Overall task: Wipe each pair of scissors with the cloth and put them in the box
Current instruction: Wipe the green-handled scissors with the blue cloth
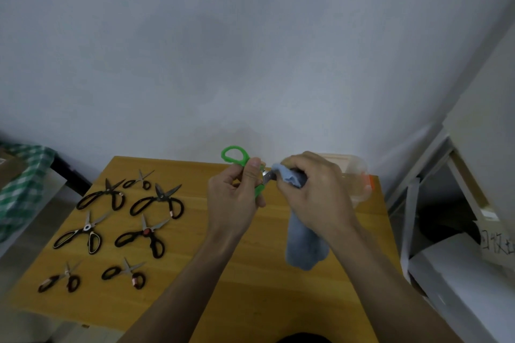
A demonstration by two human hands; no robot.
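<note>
Head view: both hands wipe the green scissors above the far part of the table.

Left hand [237, 192] grips the green scissors [239, 160] by the handles, thumb up along them, while the right hand [312, 189] is closed around the blue cloth [305, 245] and the blades inside it; only a short piece of metal shows between the hands. To do this well, I think the left hand should keep the handles firm and the cloth should be drawn along the blades toward the tips, fingers on the flat sides and not on the edge. One cloth, its loose end hanging down. One clear box [359, 175] stands behind the right hand at the far right corner of the table [223, 287]. Seven dark scissors [157, 202] lie spread on the left half, not yet in the box; with the green pair, eight.
</note>
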